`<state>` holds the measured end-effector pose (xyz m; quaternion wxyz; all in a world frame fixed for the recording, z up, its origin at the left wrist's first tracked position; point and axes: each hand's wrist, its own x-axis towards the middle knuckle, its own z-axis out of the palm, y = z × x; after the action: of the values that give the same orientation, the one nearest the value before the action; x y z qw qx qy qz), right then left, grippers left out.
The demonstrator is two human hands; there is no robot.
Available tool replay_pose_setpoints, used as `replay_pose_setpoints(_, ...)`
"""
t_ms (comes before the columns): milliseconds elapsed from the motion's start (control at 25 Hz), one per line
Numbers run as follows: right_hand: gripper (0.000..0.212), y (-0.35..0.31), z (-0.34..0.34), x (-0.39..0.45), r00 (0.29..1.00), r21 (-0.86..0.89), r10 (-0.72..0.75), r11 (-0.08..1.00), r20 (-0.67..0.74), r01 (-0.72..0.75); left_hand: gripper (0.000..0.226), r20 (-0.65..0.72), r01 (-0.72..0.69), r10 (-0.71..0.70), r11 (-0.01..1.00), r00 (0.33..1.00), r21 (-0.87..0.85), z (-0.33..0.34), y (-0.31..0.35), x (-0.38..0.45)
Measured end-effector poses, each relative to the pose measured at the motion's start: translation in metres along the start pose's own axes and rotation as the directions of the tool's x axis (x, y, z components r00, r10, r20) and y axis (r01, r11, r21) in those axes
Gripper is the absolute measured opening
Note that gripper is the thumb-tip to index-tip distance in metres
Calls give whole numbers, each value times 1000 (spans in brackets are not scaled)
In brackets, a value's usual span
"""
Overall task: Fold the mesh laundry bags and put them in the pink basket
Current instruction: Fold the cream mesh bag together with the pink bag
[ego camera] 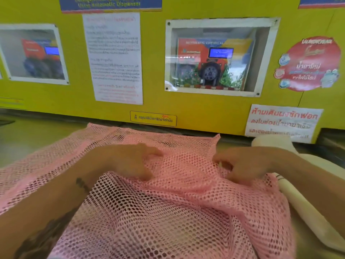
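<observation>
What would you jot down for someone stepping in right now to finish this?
Left hand: fingers curled, pinching the pink mesh bag near its middle.
Right hand: also gripping the mesh, close to the bag's right edge.
The bag lies spread and rumpled on the counter in front of the yellow panel; a white cloth item sits to its right.
Done: no finished fold visible.
Left: fold it, then put it in the pink basket, which is out of view.

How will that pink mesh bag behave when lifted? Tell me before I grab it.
Probably floppy: the pink mesh bag already bunches into soft folds between the left hand and right hand. Likely light, being mostly open holes. Fingers may snag in the netting.
</observation>
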<state>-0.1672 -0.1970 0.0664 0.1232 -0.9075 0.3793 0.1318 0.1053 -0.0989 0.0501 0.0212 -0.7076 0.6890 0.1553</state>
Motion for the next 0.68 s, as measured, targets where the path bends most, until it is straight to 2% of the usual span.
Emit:
replay_pose_setpoints(80,18,5,-10,3,979,-8,-51,999,-198,50,67,-192,-33,20,997,981,-63,-8,-4,3)
replay_pose_setpoints(120,22,10,-21,3,925,-9,-64,998,-374,65,65,-321,-60,24,993,947,-101,-13,-5,1)
replay_pose_setpoints(160,24,15,-33,2,834,16,-69,996,-548,92,63,-441,-95,25,986,897,-138,-19,-7,-3)
replay_pose_setpoints(200,23,21,-45,-1,748,68,-62,988,-660,142,59,-503,-126,26,978,864,-165,-26,-9,-11)
replay_pose_setpoints(240,22,26,-53,-4,724,145,-45,969,-688,198,50,-507,-151,47,975,861,-165,-36,-13,-18)
replay_pose_setpoints(280,23,30,-58,-5,763,215,-43,948,-645,235,37,-418,-166,94,976,904,-140,-46,-20,-26)
replay_pose_setpoints(320,26,32,-58,-4,831,244,-42,947,-555,210,24,-244,-173,132,973,961,-156,-55,-23,-38)
replay_pose_setpoints(360,29,36,-55,2,882,198,-23,971,-471,131,22,-57,-183,174,955,983,-233,-62,-22,-48)
replay_pose_setpoints(400,34,39,-49,11,909,91,6,995,-417,35,32,31,-187,211,917,977,-352,-66,-23,-54)
replay_pose_setpoints(440,40,41,-40,22,923,-18,23,999,-383,-32,38,20,-186,216,880,976,-436,-68,-24,-54)
replay_pose_setpoints(520,40,41,-23,42,956,-105,33,992,-290,-66,24,-211,-209,129,884,969,-419,-63,-26,-38)
replay_pose_setpoints(560,30,39,-16,49,968,-102,39,993,-248,-66,16,-325,-198,73,909,943,-368,-57,-25,-25)
replay_pose_setpoints(600,17,37,-9,54,972,-94,48,993,-229,-72,17,-392,-182,49,933,919,-310,-49,-24,-11)
replay_pose_setpoints(640,20,36,-8,56,968,-98,66,991,-241,-92,25,-403,-166,59,957,913,-238,-40,-21,0)
replay_pose_setpoints(680,28,36,-11,57,954,-91,73,991,-289,-103,35,-356,-145,70,971,932,-190,-31,-17,11)
